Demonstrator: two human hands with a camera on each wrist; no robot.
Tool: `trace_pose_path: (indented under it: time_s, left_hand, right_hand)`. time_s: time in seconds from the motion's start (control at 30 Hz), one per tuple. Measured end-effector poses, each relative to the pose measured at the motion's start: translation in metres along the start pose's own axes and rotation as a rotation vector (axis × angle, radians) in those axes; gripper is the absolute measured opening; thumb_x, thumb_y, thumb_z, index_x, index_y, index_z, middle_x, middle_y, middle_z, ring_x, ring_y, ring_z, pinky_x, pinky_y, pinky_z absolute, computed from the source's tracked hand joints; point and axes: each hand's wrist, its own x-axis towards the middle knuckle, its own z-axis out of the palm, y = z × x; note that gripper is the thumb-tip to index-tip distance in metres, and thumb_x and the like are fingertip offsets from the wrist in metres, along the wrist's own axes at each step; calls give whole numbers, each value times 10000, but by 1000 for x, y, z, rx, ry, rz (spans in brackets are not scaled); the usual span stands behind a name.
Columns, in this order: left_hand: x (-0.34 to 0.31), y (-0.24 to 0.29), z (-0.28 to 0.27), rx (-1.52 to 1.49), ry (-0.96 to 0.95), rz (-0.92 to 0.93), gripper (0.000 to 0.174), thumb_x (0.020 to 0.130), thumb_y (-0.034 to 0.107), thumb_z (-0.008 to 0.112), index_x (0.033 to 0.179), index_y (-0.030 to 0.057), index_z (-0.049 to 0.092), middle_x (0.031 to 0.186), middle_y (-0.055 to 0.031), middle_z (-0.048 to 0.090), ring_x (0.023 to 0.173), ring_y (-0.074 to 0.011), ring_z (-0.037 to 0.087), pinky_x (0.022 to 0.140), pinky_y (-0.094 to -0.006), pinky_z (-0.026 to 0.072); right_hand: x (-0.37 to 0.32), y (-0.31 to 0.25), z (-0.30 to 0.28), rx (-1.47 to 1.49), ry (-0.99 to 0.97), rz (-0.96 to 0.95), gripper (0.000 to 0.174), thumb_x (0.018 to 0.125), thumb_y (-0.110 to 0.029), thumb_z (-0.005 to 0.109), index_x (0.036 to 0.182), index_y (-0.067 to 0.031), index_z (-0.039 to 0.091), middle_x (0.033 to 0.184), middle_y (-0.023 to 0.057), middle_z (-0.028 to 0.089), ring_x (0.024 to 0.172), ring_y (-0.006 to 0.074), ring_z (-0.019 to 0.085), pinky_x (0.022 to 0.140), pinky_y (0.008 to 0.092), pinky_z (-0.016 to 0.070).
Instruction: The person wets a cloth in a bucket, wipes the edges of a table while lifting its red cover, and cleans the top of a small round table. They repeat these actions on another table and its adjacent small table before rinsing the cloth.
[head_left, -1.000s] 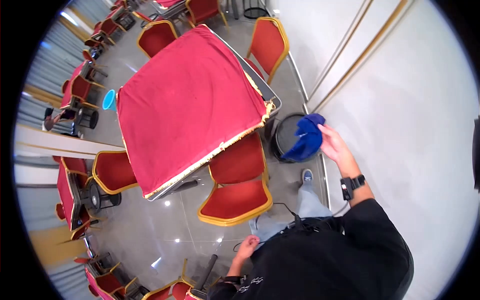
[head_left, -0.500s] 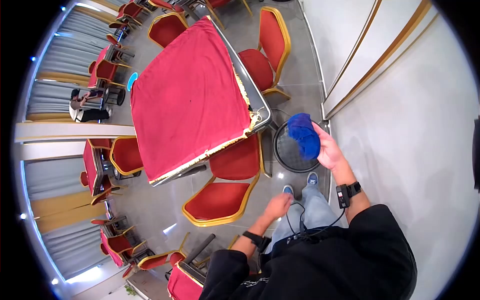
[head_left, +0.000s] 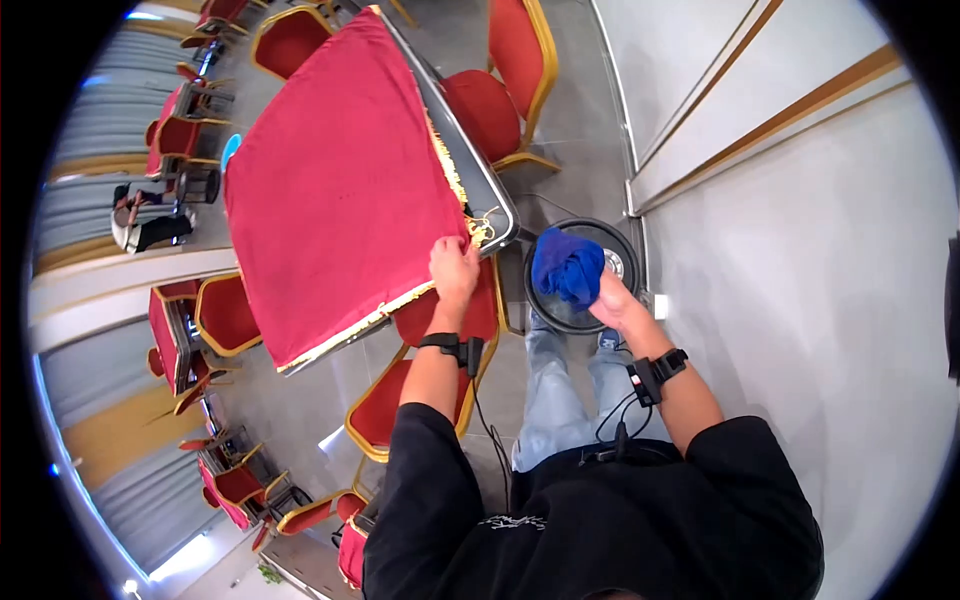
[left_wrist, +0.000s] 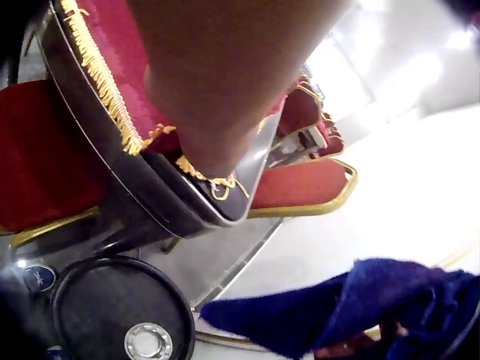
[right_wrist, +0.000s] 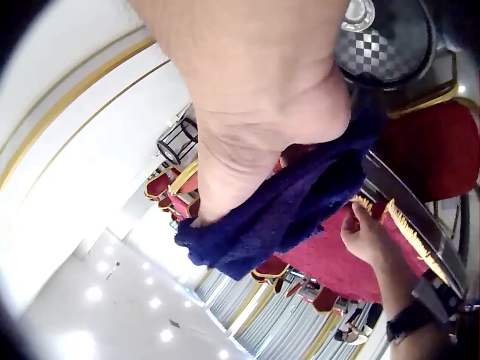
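A crumpled blue cloth (head_left: 568, 268) hangs from my right hand (head_left: 612, 302), which grips it above the black round stand beside the table. In the right wrist view the blue cloth (right_wrist: 277, 206) drapes across the palm, and the fingers are largely hidden by it. My left hand (head_left: 455, 270) is at the near right corner of the red tablecloth (head_left: 330, 180), its fingers pinching the cloth beside the yellow fringe. That fringe (left_wrist: 101, 82) is bunched at the corner, with loose strands lying over the bare dark table edge (left_wrist: 172, 202).
Under the blue cloth stands the round black stand (head_left: 545, 305) with a metal cup-like insert. Red chairs with gold frames (head_left: 520, 90) surround the table. A white wall (head_left: 800, 230) runs along the right. A blue container (head_left: 231, 150) shows past the table's left edge. Another person (head_left: 150, 220) stands far left.
My left hand has risen from beside my body to the tablecloth's corner and taken hold there. The blue cloth has shifted left and bunched up in my right hand.
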Motion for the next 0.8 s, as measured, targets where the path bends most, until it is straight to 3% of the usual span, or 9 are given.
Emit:
trace_pose_path:
  time_s: [0.03, 0.13, 0.2, 0.3, 0.47, 0.5, 0.63, 0.73, 0.8]
  left_hand:
    - [8, -26, 20, -19, -17, 13, 198, 886, 242, 745, 935, 51, 721, 1013, -162, 708, 972, -393, 661, 895, -492, 537]
    - [24, -62, 34, -331, -86, -35, 151, 944, 166, 679, 925, 17, 697, 924, -182, 697, 903, -383, 680, 810, -487, 537]
    - [28, -87, 37, -523, -105, 17, 136, 994, 112, 630, 983, -15, 676, 907, -162, 699, 840, -271, 698, 767, -384, 546]
    - [28, -79, 8, -555, -256, 3, 107, 1007, 75, 602, 979, -21, 641, 881, -117, 669, 820, -185, 640, 771, -331, 521]
    - [22, -65, 11, -728, -322, -183, 62, 1025, 36, 582, 1014, -21, 604, 920, -64, 609, 800, -102, 596, 721, -287, 519]
    - [16, -50, 6, -609, -280, -31, 42, 1012, 18, 591, 1011, -22, 605, 955, -93, 619, 812, -144, 615, 730, -300, 532]
    - [-17, -24, 19, -295, -62, 575, 182, 849, 8, 689, 1026, 16, 646, 1061, -163, 638, 890, -318, 636, 748, -415, 537]
    - [-45, -5, 45, -452, -214, 637, 238, 802, 29, 713, 1033, 35, 652, 983, -148, 648, 849, -350, 638, 738, -422, 531]
    - [-62, 11, 83, -488, -544, 433, 262, 818, 68, 723, 1064, 32, 639, 1054, -155, 654, 912, -382, 639, 779, -447, 529]
  right_hand:
    - [12, 9, -5, 44, 11, 13, 417, 1104, -271, 509, 1451, -39, 527, 1327, 36, 637, 1183, 139, 631, 1026, 308, 531]
    - [73, 53, -24, -65, 162, -62, 497, 1096, -102, 458, 1567, -190, 327, 1466, 85, 501, 1244, 199, 584, 1064, 370, 501]
    - [139, 91, -24, -548, 332, -304, 620, 973, -59, 594, 1543, -115, 357, 1490, 130, 476, 1365, 261, 479, 1161, 405, 381]
    - [210, 134, 5, -1004, 713, -701, 805, 813, -242, 837, 1495, -95, 435, 1542, 265, 424, 1443, 414, 426, 1182, 445, 367]
    - [233, 127, -6, -777, 839, -718, 529, 827, -336, 834, 1228, -32, 670, 1300, 218, 677, 1184, 400, 652, 1041, 442, 503]
    - [232, 123, -14, -714, 795, -668, 528, 844, -348, 822, 1230, -22, 671, 1237, 236, 699, 1099, 407, 692, 975, 436, 538]
    - [214, 112, -95, 72, 692, -422, 304, 990, -180, 719, 1233, -13, 646, 1089, 51, 721, 957, 129, 665, 863, 307, 555]
    - [126, 123, -150, -246, 678, -218, 353, 977, -195, 740, 1263, -18, 632, 1117, 57, 710, 972, 148, 662, 895, 323, 550]
    - [69, 162, -223, -771, 755, -32, 538, 844, -253, 837, 1283, -24, 625, 1178, 177, 714, 1079, 316, 699, 938, 377, 540]
